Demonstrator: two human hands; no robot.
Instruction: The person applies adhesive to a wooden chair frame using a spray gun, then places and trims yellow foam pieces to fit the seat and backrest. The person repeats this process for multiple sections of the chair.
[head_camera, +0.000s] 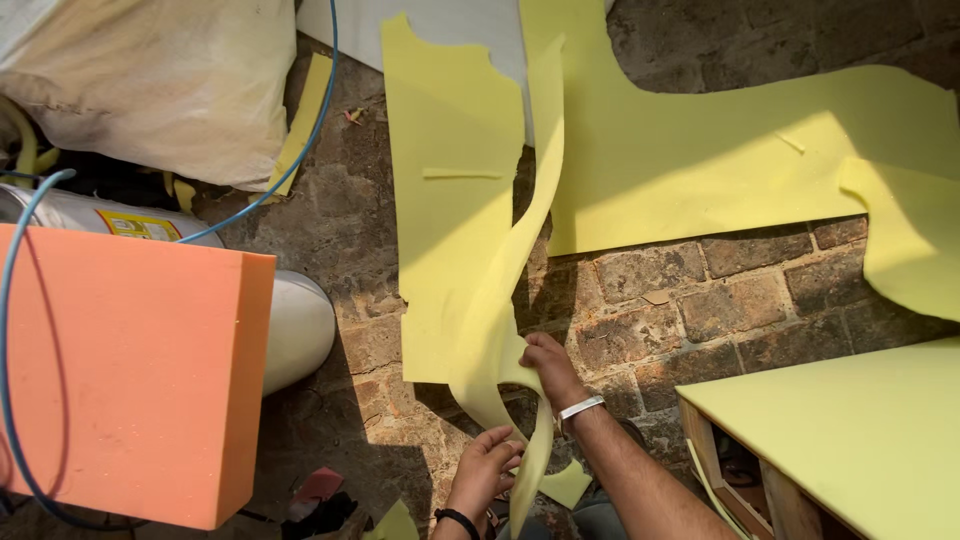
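A floor (700, 300) of rough, worn brick is carrying everything here, its joints showing between the pieces. A wide yellow foam sheet (700, 150) with curved cut edges is lying flat across the upper right, its far end curling down at the right edge. Just left of it, a narrower yellow foam panel (445, 200) is lying flat, with a thin foam sliver (462, 173) resting on top. A thick orange foam block (130, 380) is sitting at the left, beside a white cylinder (300, 325) lying on its side. A bulging pale sack (160, 80) is resting at the upper left, and a blue hose (300, 150) is trailing across the bricks. A small yellow offcut (566, 484) is lying near the bottom.
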